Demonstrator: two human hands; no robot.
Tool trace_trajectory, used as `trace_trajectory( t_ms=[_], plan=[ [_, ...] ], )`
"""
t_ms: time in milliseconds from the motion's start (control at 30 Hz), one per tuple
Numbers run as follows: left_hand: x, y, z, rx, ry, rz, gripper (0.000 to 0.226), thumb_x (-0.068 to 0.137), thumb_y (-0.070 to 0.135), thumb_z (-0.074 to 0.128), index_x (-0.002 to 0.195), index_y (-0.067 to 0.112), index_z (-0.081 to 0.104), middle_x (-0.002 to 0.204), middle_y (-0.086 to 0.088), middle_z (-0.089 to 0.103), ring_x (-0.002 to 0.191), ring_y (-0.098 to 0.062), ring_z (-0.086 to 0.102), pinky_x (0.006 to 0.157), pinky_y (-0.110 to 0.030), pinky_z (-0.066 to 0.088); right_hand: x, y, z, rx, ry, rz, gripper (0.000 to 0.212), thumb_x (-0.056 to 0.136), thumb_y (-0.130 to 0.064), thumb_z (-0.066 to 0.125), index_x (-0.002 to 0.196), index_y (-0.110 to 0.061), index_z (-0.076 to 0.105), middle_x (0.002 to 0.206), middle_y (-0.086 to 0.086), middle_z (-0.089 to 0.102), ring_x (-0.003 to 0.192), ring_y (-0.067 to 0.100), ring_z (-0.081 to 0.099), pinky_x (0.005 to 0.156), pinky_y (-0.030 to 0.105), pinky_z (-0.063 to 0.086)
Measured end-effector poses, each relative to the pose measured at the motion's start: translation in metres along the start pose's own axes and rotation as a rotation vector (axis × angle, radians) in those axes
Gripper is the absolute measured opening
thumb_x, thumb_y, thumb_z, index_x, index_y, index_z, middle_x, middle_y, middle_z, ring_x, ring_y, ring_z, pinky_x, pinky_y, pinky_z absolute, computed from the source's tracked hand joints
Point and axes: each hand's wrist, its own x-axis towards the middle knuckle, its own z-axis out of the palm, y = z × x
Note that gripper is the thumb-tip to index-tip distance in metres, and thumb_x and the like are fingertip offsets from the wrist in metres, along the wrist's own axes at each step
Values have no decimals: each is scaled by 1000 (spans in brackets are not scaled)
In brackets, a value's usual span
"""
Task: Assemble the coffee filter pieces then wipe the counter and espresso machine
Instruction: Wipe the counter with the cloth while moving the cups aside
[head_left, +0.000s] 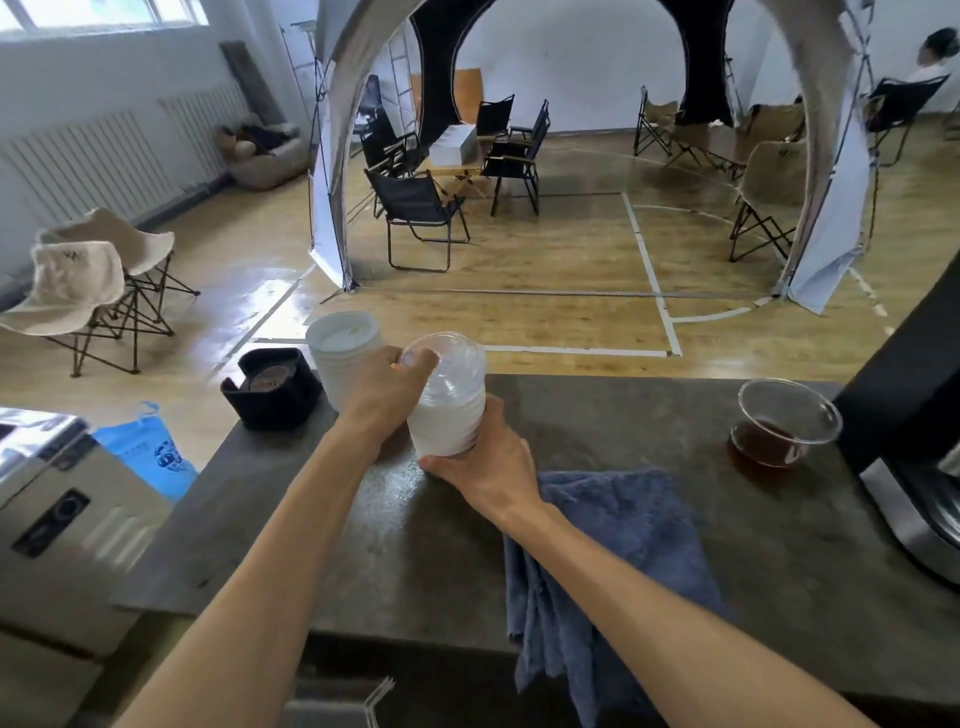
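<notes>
A ribbed, translucent white filter holder (447, 405) stands tilted on the dark counter (649, 545). My right hand (483, 462) is wrapped around its base from behind. My left hand (389, 389) grips its upper left side, fingertips at the clear top rim. Just behind my left hand stands a second white ribbed container (340, 353). A blue-grey cloth (613, 551) lies on the counter under my right forearm and hangs over the near edge. The black and steel espresso machine (914, 441) fills the right edge.
A glass cup with dark coffee (779, 426) sits near the machine. A black coaster holder (272, 387) stands at the counter's far left corner. A steel appliance (57, 499) sits lower left. Folding chairs and a tent stand on the wooden floor beyond.
</notes>
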Motion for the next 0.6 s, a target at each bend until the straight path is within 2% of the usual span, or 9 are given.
trace_trajectory(
  t_ms=[67, 167, 200, 267, 333, 400, 467, 533, 600],
  plan=[
    [-4, 1, -2, 31, 35, 13, 44, 67, 58, 58, 84, 18, 62, 85, 0, 60, 88, -26, 64, 91, -53, 54, 1, -2, 0, -27, -28, 9, 89, 58, -60, 78, 129, -29, 35, 119, -5, 65, 111, 28, 61, 92, 42, 48],
    [-11, 4, -6, 95, 89, 33, 63, 81, 55, 65, 131, 19, 54, 122, -2, 59, 117, -24, 56, 103, -41, 44, 3, -3, -4, -65, -60, 13, 95, 53, -63, 75, 131, -28, 35, 127, -6, 60, 119, 25, 57, 97, 45, 47],
    [-12, 5, -7, 120, 100, 38, 67, 83, 55, 65, 137, 20, 49, 129, -3, 58, 122, -25, 54, 102, -38, 42, 2, -1, -7, -72, -71, 10, 101, 53, -64, 75, 137, -26, 33, 137, -4, 54, 129, 25, 51, 102, 47, 44],
    [-18, 14, -11, 176, 124, 56, 71, 82, 60, 65, 139, 23, 46, 133, -5, 60, 124, -26, 53, 97, -39, 40, -9, 5, -21, -75, -131, 21, 113, 65, -62, 74, 154, -20, 18, 161, 0, 26, 150, 22, 21, 119, 47, 26],
    [-26, 23, -14, 275, 185, 112, 72, 83, 61, 62, 141, 23, 43, 136, -6, 57, 126, -28, 51, 98, -43, 40, -30, 17, -39, -97, -147, -2, 102, 81, -55, 68, 158, -21, 12, 166, -1, 6, 153, 14, 1, 124, 40, 12],
    [-46, 29, -11, 433, 319, 292, 65, 89, 53, 60, 141, 19, 43, 137, -9, 53, 126, -29, 47, 101, -44, 38, -57, 34, -59, -156, -97, -57, 82, 91, -51, 59, 157, -24, 19, 166, -5, 4, 152, 9, -3, 123, 34, 8],
    [-83, 25, 7, 504, 446, 625, 48, 91, 38, 61, 133, 15, 51, 132, -7, 54, 121, -26, 47, 101, -39, 36, -82, 52, -77, -288, -51, -72, 68, 98, -50, 47, 156, -28, 21, 166, -8, 1, 151, 7, -8, 120, 28, 1],
    [-123, 4, 43, 528, 336, 871, 33, 90, 24, 61, 121, 13, 60, 126, -6, 58, 117, -24, 53, 97, -38, 42, -101, 73, -85, -444, -49, -41, 64, 101, -54, 31, 157, -29, 14, 166, -5, -5, 151, 11, -15, 119, 28, -6],
    [-152, -27, 88, 639, 83, 875, 35, 90, 24, 51, 120, 14, 66, 131, -8, 62, 123, -26, 57, 100, -40, 49, -115, 89, -85, -602, -37, 7, 68, 96, -56, 17, 157, -26, 18, 166, 4, 2, 153, 22, -6, 122, 35, -4]
  ],
)
